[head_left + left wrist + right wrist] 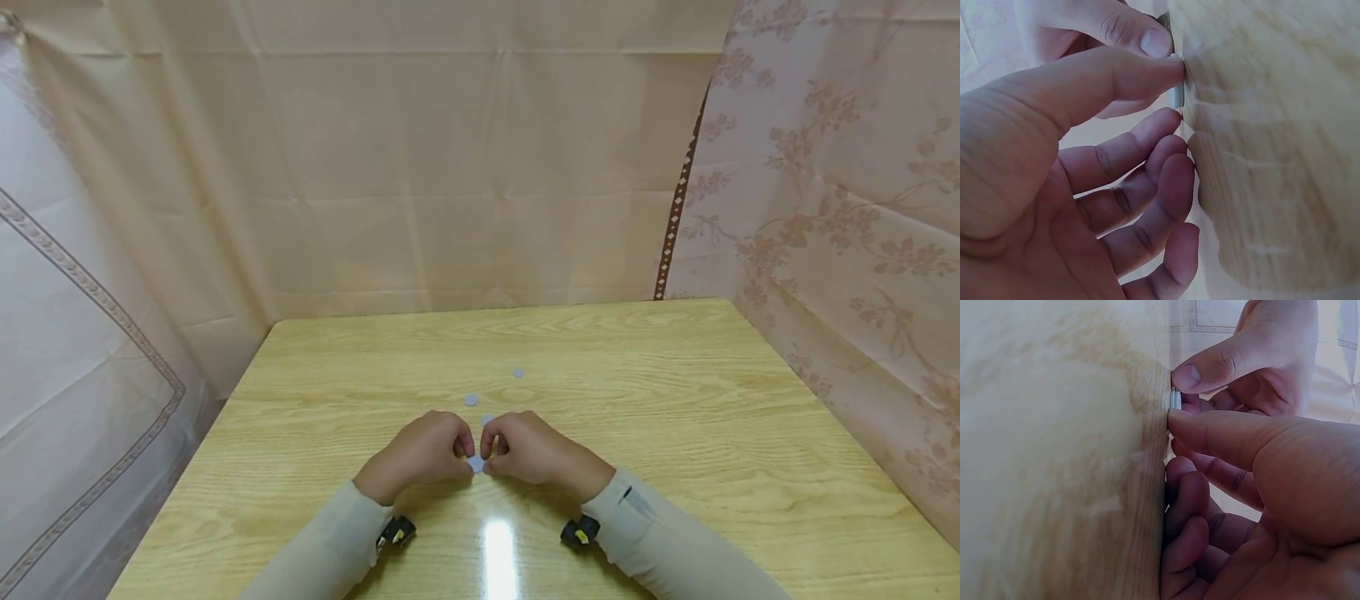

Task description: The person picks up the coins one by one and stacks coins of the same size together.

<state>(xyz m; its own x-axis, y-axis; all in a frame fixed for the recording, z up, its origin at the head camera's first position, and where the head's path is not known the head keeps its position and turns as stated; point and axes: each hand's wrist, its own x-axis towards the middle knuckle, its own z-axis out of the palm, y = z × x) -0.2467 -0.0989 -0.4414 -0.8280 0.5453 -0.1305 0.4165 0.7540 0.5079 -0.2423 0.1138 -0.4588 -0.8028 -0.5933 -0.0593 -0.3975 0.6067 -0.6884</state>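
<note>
Close to the front of the wooden table, a pale grey-white round disc (476,464) lies between both hands. My left hand (429,450) holds its left edge with thumb and index finger, and my right hand (531,450) holds the right edge the same way. Seen edge-on in the right wrist view, the disc (1175,400) shows more than one thin layer, low against the tabletop. The other fingers of each hand curl with their tips at the table surface. Just beyond the hands, a second disc (487,419) is partly hidden by the right hand.
Two more pale discs, one nearer (471,400) and one farther (518,373), lie flat on the wood-grain table (337,358). Beige curtain (465,167) hangs behind the far edge, with patterned cloth (847,208) on the right. Light glares off the tabletop near the front.
</note>
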